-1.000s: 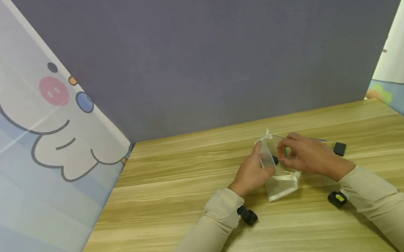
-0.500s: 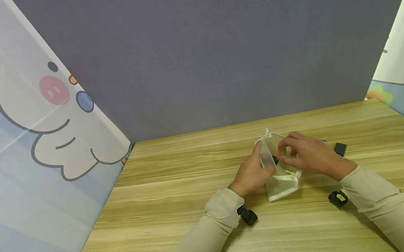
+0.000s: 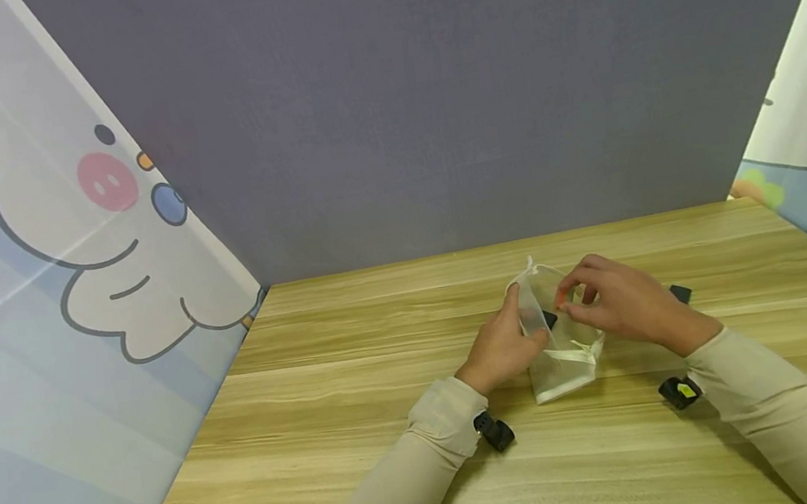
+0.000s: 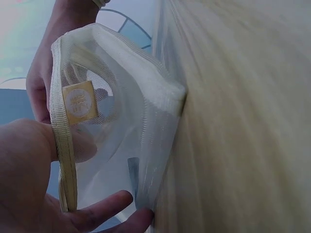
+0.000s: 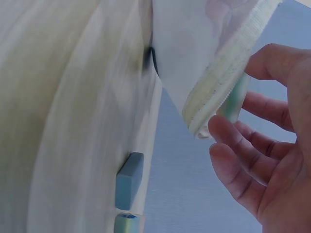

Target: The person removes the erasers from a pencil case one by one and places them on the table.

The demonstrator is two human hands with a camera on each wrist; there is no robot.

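Two hands meet at a sheer mesh pouch [image 3: 560, 342] on the wooden worktop [image 3: 360, 392], right of the middle and nearer the far edge than the near one. The left hand [image 3: 500, 347] pinches the pouch's left rim between thumb and fingers, holding the mouth open; in the left wrist view its thumb lies against the woven hem, beside a small gold label [image 4: 80, 102]. The right hand [image 3: 617, 304] curls over the mouth from the right, with its fingertips [image 5: 228, 141] at the hem; whether they actually clamp the rim or anything else I cannot tell. A small dark piece [image 3: 549, 319] shows through the mesh.

Just behind the right hand, a black block [image 3: 680, 293] lies toward the far right corner. The right wrist view shows a grey-blue block [image 5: 129, 179] on the worktop by the pouch. Broad bare wood runs left to the left edge and forward to the near edge.
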